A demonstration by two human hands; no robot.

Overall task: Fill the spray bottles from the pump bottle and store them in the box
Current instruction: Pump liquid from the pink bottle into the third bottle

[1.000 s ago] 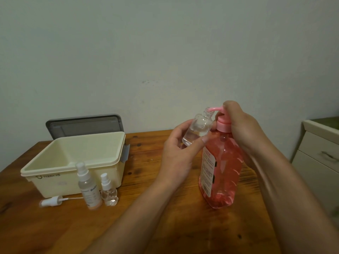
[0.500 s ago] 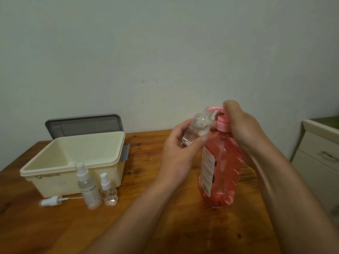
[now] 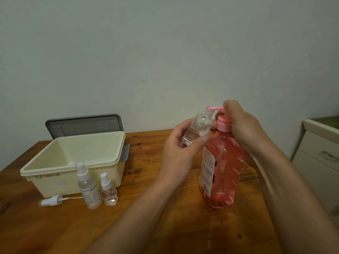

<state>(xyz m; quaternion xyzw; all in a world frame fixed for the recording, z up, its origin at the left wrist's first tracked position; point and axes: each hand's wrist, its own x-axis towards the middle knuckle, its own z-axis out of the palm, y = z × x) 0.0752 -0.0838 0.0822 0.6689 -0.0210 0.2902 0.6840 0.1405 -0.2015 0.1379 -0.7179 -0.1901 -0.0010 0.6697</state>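
Observation:
A big pink pump bottle stands on the wooden table right of centre. My right hand is curled over its pump head. My left hand holds a small clear uncapped bottle tilted, its open neck right under the pink spout. A cream box stands open at the left, nothing inside it. In front of it stand a taller spray bottle and a short spray bottle, both capped. A loose white spray head with its tube lies flat beside them.
The box's grey lid leans against the wall behind the box. A pale cabinet with drawers stands past the table's right edge. Bare wooden table stretches in front.
The pump head and spout have risen slightly. The small clear bottle stays at the spout and both hands keep their hold.

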